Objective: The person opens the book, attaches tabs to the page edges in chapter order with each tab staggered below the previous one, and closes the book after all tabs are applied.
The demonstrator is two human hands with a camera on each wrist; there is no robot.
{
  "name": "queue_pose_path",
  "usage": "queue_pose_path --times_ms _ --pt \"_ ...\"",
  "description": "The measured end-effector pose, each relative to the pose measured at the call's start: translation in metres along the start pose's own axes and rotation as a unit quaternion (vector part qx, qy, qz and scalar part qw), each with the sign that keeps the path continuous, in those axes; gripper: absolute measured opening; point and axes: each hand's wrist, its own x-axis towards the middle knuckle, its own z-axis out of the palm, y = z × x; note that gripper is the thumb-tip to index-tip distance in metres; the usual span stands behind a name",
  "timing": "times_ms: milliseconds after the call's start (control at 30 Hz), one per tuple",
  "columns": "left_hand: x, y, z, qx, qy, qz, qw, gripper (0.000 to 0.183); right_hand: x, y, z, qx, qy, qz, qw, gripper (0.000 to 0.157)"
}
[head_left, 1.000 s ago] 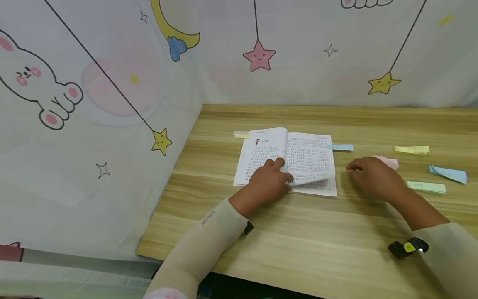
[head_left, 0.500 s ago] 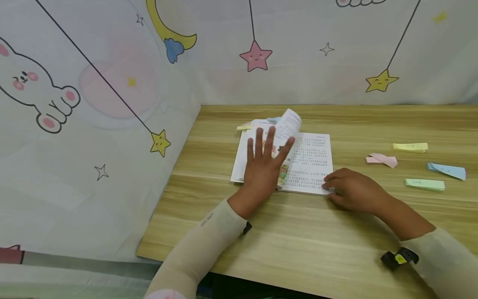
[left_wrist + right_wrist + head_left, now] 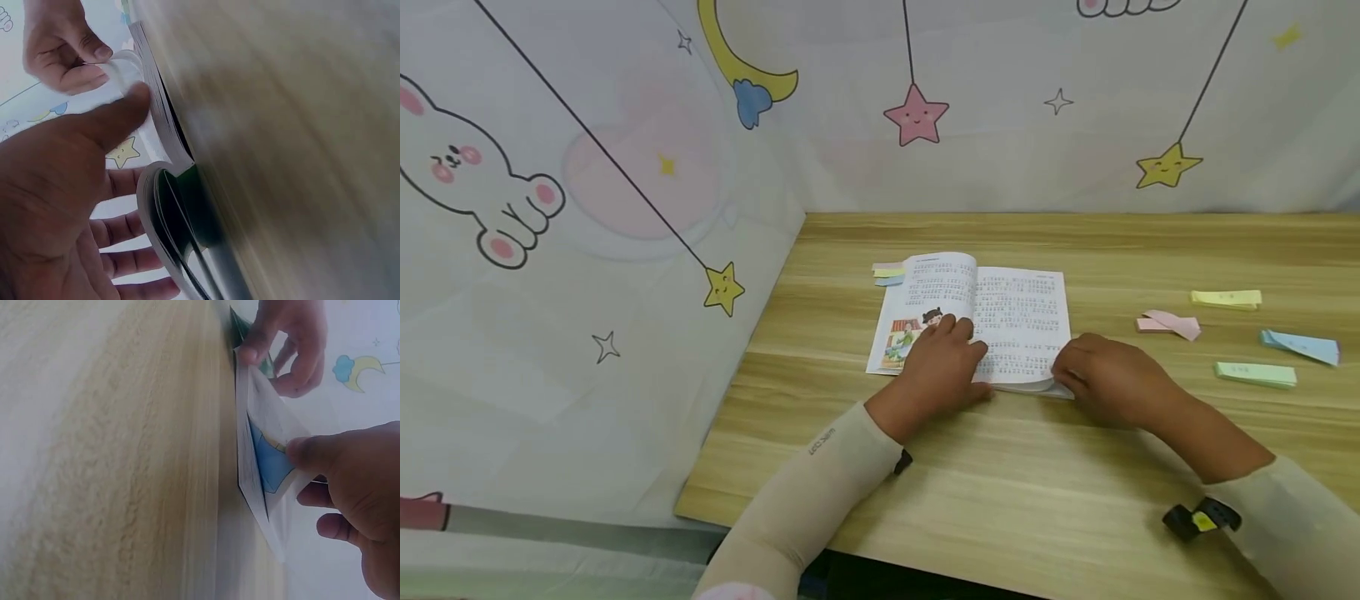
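Note:
An open book (image 3: 1022, 308) of printed text lies on the wooden table, a coloured picture on its left page. My left hand (image 3: 942, 367) rests near the spine at the lower part, its fingers spread rather straight over the left page in the left wrist view. At the lower right corner my right hand (image 3: 1108, 379) pinches a page (image 3: 278, 419) between thumb and fingers. That page is lifted and bent, and a blue picture shows beneath it in the right wrist view. Several paper tabs (image 3: 889, 273), one yellow and one blue among them, stick out past the book's left edge.
To the right of the book lie folded paper strips: a pink one (image 3: 1168, 324), a yellow one (image 3: 1227, 298), a blue one (image 3: 1300, 346) and a green one (image 3: 1255, 374). A cartoon-printed wall covering (image 3: 985, 175) stands behind and left of the table (image 3: 1045, 492).
Pages have turned over to the left; the blue tab that stuck out at the right now sits at the left edge. My right hand has moved left from beside the pink strip to the page corner.

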Motion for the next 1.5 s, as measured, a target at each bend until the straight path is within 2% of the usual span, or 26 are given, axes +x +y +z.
queue_pose_path --times_ms 100,167,233,300,333,433,467,500,567,633,700,767,800,867,1000,1100,1133,1200,1267,1300,1367,1433,1500 --pt "0.002 0.000 0.000 -0.006 -0.002 0.001 1.0000 0.038 -0.001 0.001 0.000 0.004 0.030 0.005 1.000 0.011" --pt "0.003 0.000 0.000 -0.002 0.000 0.000 1.0000 0.032 -0.004 0.002 0.001 0.012 0.055 0.025 0.998 0.025" --pt "0.003 -0.001 0.000 0.002 0.016 -0.012 0.9998 0.036 -0.007 0.003 0.002 0.022 0.078 0.051 0.995 0.042" --pt "0.004 -0.002 0.000 -0.013 0.052 -0.042 0.9977 0.054 -0.010 0.005 0.003 0.029 0.090 0.068 0.993 0.055" --pt "0.004 -0.003 0.000 -0.029 0.075 -0.065 0.9947 0.066 -0.012 0.006 0.004 0.026 0.087 0.064 0.994 0.056" --pt "0.005 -0.006 0.003 -0.059 0.166 -0.133 0.9752 0.095 -0.015 0.011 0.010 0.000 0.059 0.019 0.998 0.048" --pt "0.005 -0.007 0.004 -0.053 0.191 -0.146 0.9692 0.098 -0.016 0.012 0.012 -0.008 0.051 0.001 0.999 0.043" --pt "0.005 -0.008 0.004 -0.039 0.201 -0.152 0.9669 0.101 -0.016 0.013 0.013 -0.012 0.045 -0.014 0.999 0.038" --pt "0.006 -0.011 0.001 0.010 0.194 -0.136 0.9715 0.100 -0.015 0.015 0.015 -0.012 0.036 -0.029 0.999 0.029" --pt "0.006 -0.011 -0.001 0.044 0.156 -0.071 0.9842 0.081 -0.014 0.015 0.014 -0.003 0.040 -0.028 0.999 0.022" --pt "0.006 -0.008 -0.003 0.036 0.097 0.003 0.9947 0.055 -0.012 0.015 0.012 0.007 0.045 -0.019 0.999 0.018" --pt "0.005 -0.005 -0.001 0.013 0.052 0.059 0.9968 0.028 -0.012 0.015 0.013 0.009 0.051 -0.016 0.999 0.013" --pt "0.004 -0.003 0.000 0.001 0.037 0.073 0.9966 0.021 -0.011 0.015 0.013 0.009 0.056 -0.015 0.998 0.011" --pt "0.002 -0.001 0.002 -0.009 0.021 0.073 0.9970 0.021 -0.011 0.013 0.013 0.012 0.065 -0.012 0.998 0.009" --pt "-0.001 -0.001 0.004 -0.011 0.006 0.035 0.9993 0.028 -0.009 0.009 0.013 0.018 0.074 -0.004 0.997 0.012" --pt "-0.001 -0.001 0.006 -0.006 0.004 0.021 0.9998 0.026 -0.010 0.006 0.014 0.024 0.080 0.016 0.996 0.016" --pt "-0.001 -0.001 0.006 -0.002 0.012 0.019 0.9997 0.025 -0.011 0.006 0.014 0.023 0.084 0.026 0.996 0.022" --pt "0.000 -0.001 0.006 0.005 0.042 0.012 0.9990 0.031 -0.012 0.005 0.014 0.023 0.092 0.046 0.994 0.045" --pt "0.003 -0.002 0.006 0.007 0.071 0.000 0.9975 0.047 -0.013 0.006 0.013 0.016 0.096 0.053 0.994 0.067" --pt "0.004 -0.002 0.006 0.007 0.080 -0.005 0.9967 0.056 -0.013 0.007 0.013 0.009 0.095 0.050 0.994 0.071" --pt "0.006 -0.002 0.005 0.006 0.081 -0.009 0.9966 0.065 -0.014 0.009 0.014 -0.004 0.091 0.028 0.995 0.063" --pt "0.006 -0.001 0.004 0.007 0.055 -0.004 0.9985 0.066 -0.014 0.011 0.015 -0.022 0.090 0.004 0.996 0.044" --pt "0.006 -0.001 0.003 0.008 0.026 0.006 0.9996 0.060 -0.014 0.013 0.015 -0.033 0.093 -0.008 0.995 0.026"
